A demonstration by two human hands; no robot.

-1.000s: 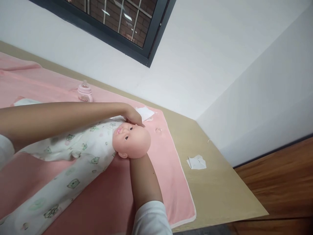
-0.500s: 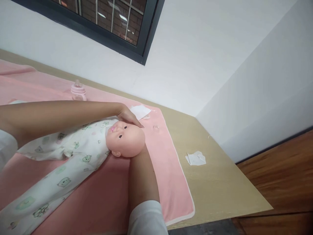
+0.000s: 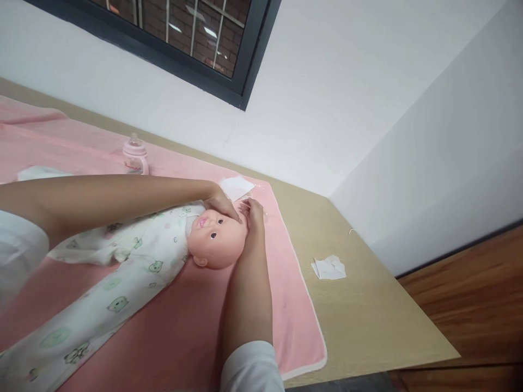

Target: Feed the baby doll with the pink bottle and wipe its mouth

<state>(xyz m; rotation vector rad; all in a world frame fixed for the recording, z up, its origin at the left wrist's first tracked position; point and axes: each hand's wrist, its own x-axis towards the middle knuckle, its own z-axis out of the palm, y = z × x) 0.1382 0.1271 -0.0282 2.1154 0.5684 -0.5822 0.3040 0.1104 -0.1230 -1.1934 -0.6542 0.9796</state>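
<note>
From the head camera, the doll (image 3: 163, 245) is on its back, face up, on the pink blanket (image 3: 292, 316), head (image 3: 223, 247) to the right and one long leg of its printed white suit running to the near left corner. And look at the left hand (image 3: 223, 204)! It lies along the far side of that head, one finger against it; the rest are hidden, so whether they're apart or together, I can't tell. Over to the right hand (image 3: 254, 211), just past the head's far right, fingers bent and slightly apart, tips pointing at the left hand, with the right forearm right alongside the crown. Just beside that hand, on its right, there's a small clear item (image 3: 265, 216), mostly covered and hard to make out.

Far side now: a white sheet (image 3: 237, 187) sits just beyond both hands, and a pink baby bottle (image 3: 134, 157) stands upright, far left. Out right, a folded tissue (image 3: 329, 267) lies on the bare end of the bench (image 3: 368, 326), and up behind it all, a dark-framed window (image 3: 204, 32) in the white wall (image 3: 318, 98).
</note>
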